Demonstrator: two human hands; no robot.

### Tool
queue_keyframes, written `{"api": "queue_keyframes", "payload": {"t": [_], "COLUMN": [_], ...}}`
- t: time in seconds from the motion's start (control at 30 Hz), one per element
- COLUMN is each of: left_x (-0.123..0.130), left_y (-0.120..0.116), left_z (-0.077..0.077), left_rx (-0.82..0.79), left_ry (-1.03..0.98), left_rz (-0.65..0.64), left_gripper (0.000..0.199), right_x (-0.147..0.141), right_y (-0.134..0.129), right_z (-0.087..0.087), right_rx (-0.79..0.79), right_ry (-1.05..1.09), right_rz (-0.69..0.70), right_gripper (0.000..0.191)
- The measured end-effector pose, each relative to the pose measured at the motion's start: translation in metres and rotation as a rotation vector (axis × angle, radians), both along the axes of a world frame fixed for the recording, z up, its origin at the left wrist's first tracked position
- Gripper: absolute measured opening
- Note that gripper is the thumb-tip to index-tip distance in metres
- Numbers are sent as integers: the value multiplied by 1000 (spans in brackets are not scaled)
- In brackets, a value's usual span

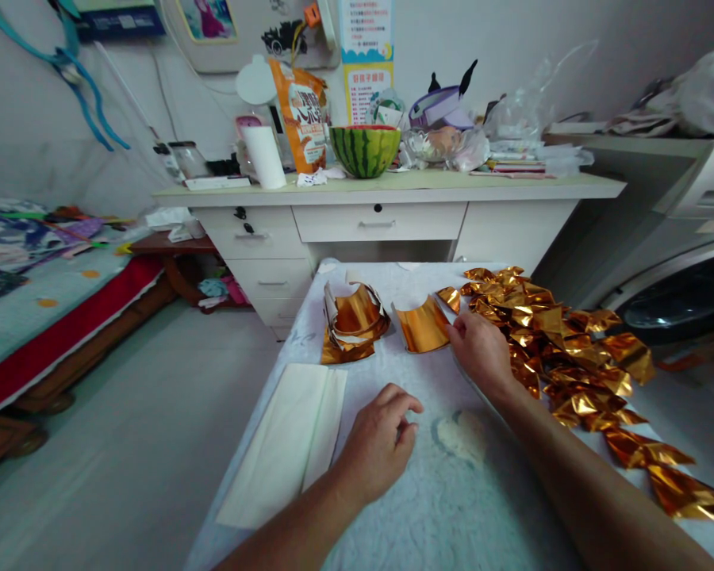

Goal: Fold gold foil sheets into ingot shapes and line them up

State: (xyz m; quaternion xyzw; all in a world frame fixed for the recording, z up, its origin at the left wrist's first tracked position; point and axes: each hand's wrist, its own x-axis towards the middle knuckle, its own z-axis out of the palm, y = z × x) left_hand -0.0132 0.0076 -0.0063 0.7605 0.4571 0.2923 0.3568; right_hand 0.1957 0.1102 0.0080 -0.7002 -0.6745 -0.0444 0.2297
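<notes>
My left hand (378, 440) hovers over the cloth-covered table (434, 484), its fingers loosely bent and apart, holding nothing. My right hand (481, 349) is closed at the right edge of a curved sheet of gold foil paper (422, 323); its fingertips are partly hidden. Left of that sheet sits a curled stack of gold foil paper (355, 313) with pale backing. To the right of my right hand spreads a heap of folded, twisted gold foil pieces (547, 333). A folded pale paper sheet (279, 448) lies left of my left hand.
Behind the table stands a white desk (378, 220) with half a watermelon (365, 151), an orange snack bag (302, 119) and a paper roll (264, 157). A bed (53, 309) is at the left. A front-loading washing machine (684, 238) stands at the right.
</notes>
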Motion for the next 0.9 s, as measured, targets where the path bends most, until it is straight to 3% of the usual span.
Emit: {"api": "queue_keyframes", "payload": {"t": [0.33, 0.63, 0.9], "left_x": [0, 0, -1], "left_y": [0, 0, 0], "left_z": [0, -1, 2], "left_rx": [-13, -1, -37], "left_ry": [1, 2, -29], "left_rz": [-12, -16, -10], "left_gripper": [29, 28, 26], "right_x": [-6, 2, 18], "right_y": [-10, -12, -25], "right_z": [10, 21, 32], "right_rx": [30, 195, 313], "right_ry": [-63, -10, 229], "right_rz": [-38, -35, 68], "right_gripper": [35, 37, 25]}}
